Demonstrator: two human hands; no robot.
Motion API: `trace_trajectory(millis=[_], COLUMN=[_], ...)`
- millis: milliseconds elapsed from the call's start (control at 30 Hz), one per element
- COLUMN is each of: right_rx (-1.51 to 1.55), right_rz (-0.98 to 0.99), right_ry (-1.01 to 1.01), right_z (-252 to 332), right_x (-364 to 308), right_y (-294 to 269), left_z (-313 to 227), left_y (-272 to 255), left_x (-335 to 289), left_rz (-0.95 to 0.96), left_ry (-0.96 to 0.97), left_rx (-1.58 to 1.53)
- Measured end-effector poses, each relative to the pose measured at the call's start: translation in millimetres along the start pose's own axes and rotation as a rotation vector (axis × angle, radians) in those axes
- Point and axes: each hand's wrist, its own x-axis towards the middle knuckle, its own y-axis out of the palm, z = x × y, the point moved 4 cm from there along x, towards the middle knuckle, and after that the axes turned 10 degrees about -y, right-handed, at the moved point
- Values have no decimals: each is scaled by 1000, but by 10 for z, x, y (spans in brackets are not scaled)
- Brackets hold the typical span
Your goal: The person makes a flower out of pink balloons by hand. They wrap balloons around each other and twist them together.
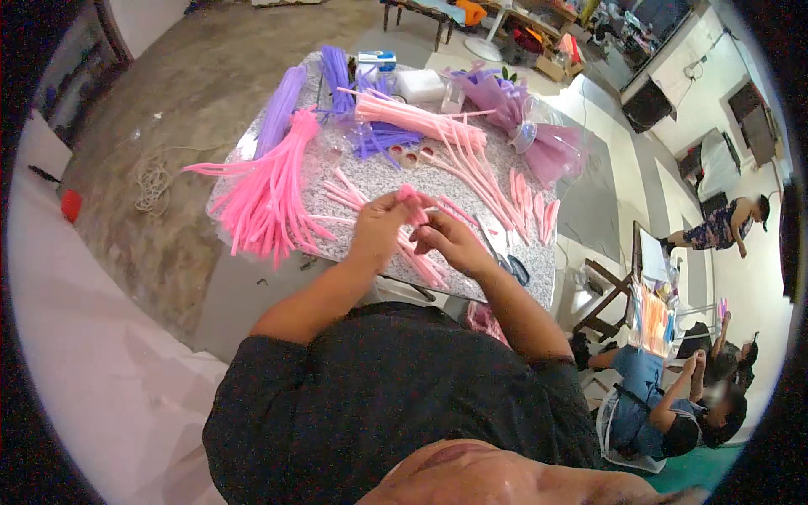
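Observation:
Over the front of a speckled table (324,156), my left hand (379,225) pinches a small bent piece of pink pipe cleaner (410,199). My right hand (452,244) is at its lower side, fingers curled inward; a pink strand runs beside it, and I cannot make out what the fingertips hold. Loose pink pipe cleaners (425,268) lie beneath both hands. Scissors (512,263) with dark handles rest right of my right hand. Shaped pink petal-like pieces (522,202) lie in a row farther right.
A big hot-pink bundle of pipe cleaners (273,198) spreads over the table's left side. Purple bundles (337,80) and a pale pink bundle (421,118) lie farther back. A wrapped purple bouquet (526,126) sits at the back right. People work at another table (644,252) on the right.

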Motion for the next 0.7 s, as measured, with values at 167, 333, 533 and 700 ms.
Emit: trace_trajectory(millis=[167,333,533,700], right_rx=[-599,-860,-695,-798], right_rz=[206,206,98,164], right_ry=[-288,-554,-676,-347], right_z=[387,310,293,145], right_x=[609,1505,2341,2477], right_y=[47,278,1201,1557], left_z=[-745,-1418,-830,-609], left_y=[-523,-1395,-2014,-2059], left_x=[-429,-522,-27,125], left_rz=[-7,-117,-234,-282], left_ry=[126,206,-11,-47], left_rx=[266,527,992,1159])
